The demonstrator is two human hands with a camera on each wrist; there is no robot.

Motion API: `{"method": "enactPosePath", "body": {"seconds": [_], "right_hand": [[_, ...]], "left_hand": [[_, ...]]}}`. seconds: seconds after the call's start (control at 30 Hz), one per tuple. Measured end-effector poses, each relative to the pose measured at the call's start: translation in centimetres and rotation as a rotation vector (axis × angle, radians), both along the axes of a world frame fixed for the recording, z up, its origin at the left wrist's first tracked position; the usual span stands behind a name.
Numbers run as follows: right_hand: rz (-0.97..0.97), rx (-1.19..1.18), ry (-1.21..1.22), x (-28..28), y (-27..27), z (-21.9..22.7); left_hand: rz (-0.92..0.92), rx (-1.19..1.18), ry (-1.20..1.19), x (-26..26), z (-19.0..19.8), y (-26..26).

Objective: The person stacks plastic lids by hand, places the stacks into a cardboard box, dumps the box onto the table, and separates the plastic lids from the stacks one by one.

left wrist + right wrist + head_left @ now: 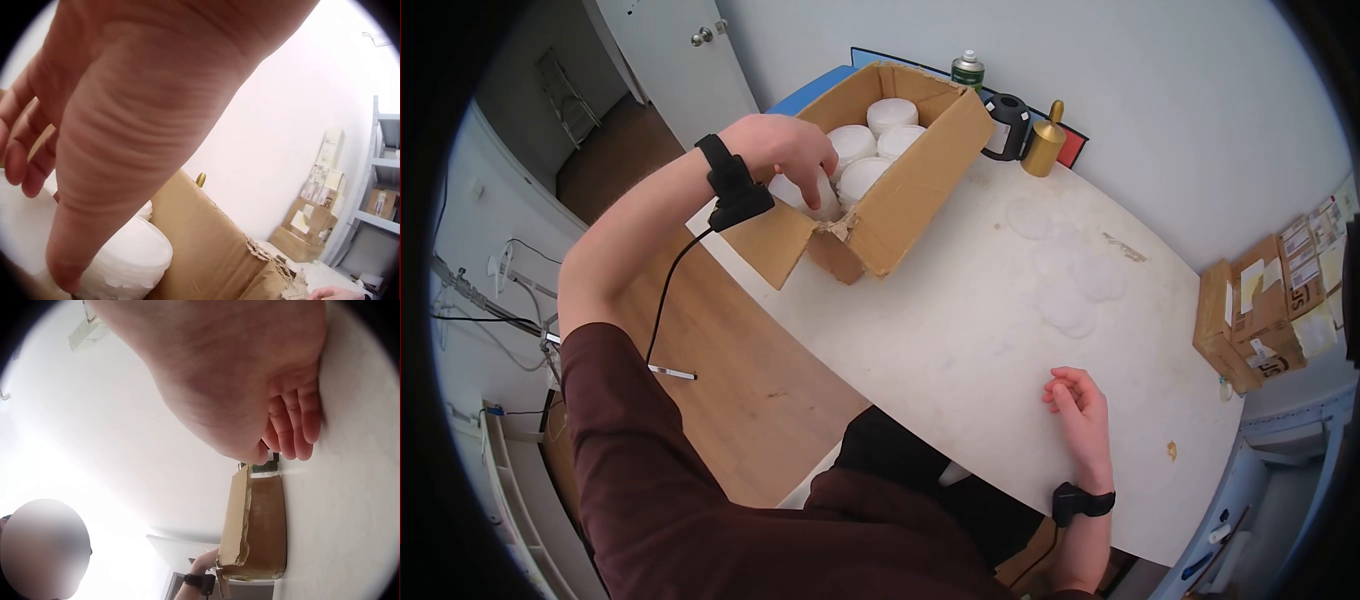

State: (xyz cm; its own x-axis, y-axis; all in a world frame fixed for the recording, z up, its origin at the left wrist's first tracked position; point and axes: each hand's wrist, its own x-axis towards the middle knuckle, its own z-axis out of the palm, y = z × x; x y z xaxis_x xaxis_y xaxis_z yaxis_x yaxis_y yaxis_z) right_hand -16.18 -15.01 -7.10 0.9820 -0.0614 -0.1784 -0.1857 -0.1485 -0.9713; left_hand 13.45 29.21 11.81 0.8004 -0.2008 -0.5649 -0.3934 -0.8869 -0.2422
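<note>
The left hand (795,150) reaches into an open cardboard box (930,195) over a white round container (788,190) at the box's near left corner. Seen from the left wrist, its fingers (40,165) are spread and bent loosely above a white lid (25,219), with the thumb lower down beside another container (134,256); whether the thumb touches one is unclear. Several more lidded containers (892,115) stand in the box. The right hand (1083,415) rests on the white table (960,330), its fingers loosely curled, holding nothing.
Behind the box stand a green spray can (967,70), a black and white object (1005,128) and a gold bell-shaped object (1045,145). Clear thin discs (1068,308) lie on the table. Cardboard boxes (1265,310) stack up at the right. A pen (672,373) appears at left.
</note>
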Motion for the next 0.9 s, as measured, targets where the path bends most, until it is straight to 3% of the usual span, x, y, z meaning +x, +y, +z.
{"method": "enactPosePath", "body": {"seconds": [0.2,0.3,0.37,0.57,0.8,0.87,0.9], "right_hand": [[0.002,-0.001,0.000,0.0,-0.2,-0.6],[0.006,0.009,-0.004,0.1,-0.3,-0.6],[0.007,0.013,-0.002,0.1,-0.3,-0.6],[0.008,0.018,-0.009,0.1,-0.5,-0.8],[0.012,0.002,-0.008,0.1,-0.3,-0.6],[0.009,0.003,-0.004,0.1,-0.2,-0.5],[0.007,-0.005,0.002,0.1,-0.2,-0.4]], "left_hand": [[0.102,-0.009,-0.016,-0.4,0.1,0.1],[0.261,0.103,0.108,-0.9,0.9,-0.9],[0.154,0.091,0.184,0.5,-0.3,0.2],[0.123,0.037,0.209,1.4,-1.6,0.9],[0.160,-0.079,0.153,-0.1,1.6,1.9],[0.008,-0.173,-0.090,-1.7,2.8,2.2],[0.009,-0.173,-0.092,-2.6,3.3,2.1]]}}
